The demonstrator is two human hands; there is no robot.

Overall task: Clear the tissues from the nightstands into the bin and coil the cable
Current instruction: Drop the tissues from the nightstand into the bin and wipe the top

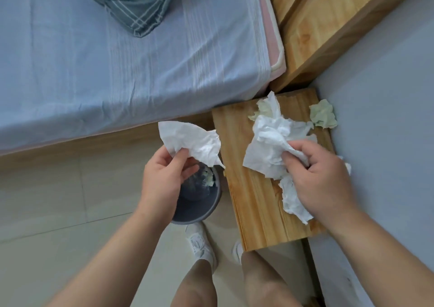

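Observation:
My left hand (162,177) pinches a white tissue (195,142) above the dark grey bin (206,209) on the floor; crumpled tissue lies inside the bin. My right hand (321,177) grips a bunch of white tissues (270,139) on the wooden nightstand (253,203). Another white tissue (293,203) hangs from under that hand. A yellowish crumpled tissue (323,116) rests at the nightstand's far right corner, and another pale one (264,109) lies behind the white bunch. No cable is in view.
The bed with a blue sheet (117,60) and a checked pillow (131,3) fills the upper left. A wooden headboard (324,29) runs behind the nightstand. A pale wall (387,118) stands on the right. My legs and white shoes (202,245) stand on the tiled floor.

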